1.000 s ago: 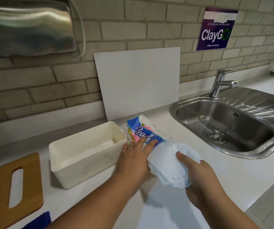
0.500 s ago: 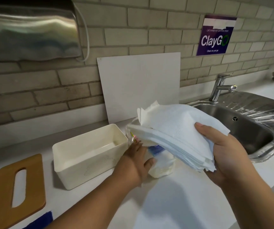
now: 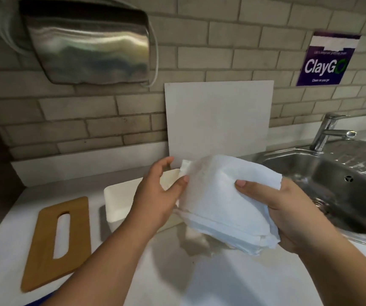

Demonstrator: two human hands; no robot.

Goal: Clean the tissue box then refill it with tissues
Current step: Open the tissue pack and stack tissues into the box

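Note:
A thick stack of white tissues (image 3: 224, 202) is held in the air over the counter. My right hand (image 3: 288, 215) grips its right end, thumb on top. My left hand (image 3: 155, 195) holds the stack's left edge, its thumb pressed against the top sheet. Behind my left hand stands the open cream tissue box (image 3: 120, 204), partly hidden by the hand and wrist. The box's wooden lid (image 3: 45, 239), with a long slot, lies flat to the left of it. Under the stack a crumpled clear wrapper (image 3: 197, 241) shows blurred on the counter.
A steel sink (image 3: 332, 195) with a tap (image 3: 330, 131) lies to the right. A white board (image 3: 217, 120) leans on the brick wall behind. A steel dispenser (image 3: 87, 45) hangs on the wall at upper left. A blue cloth's edge (image 3: 40, 300) shows at the bottom.
The tissue stack came out of its wrapper in my right hand and rose. My left hand left the wrapper on the counter and took the stack's left edge.

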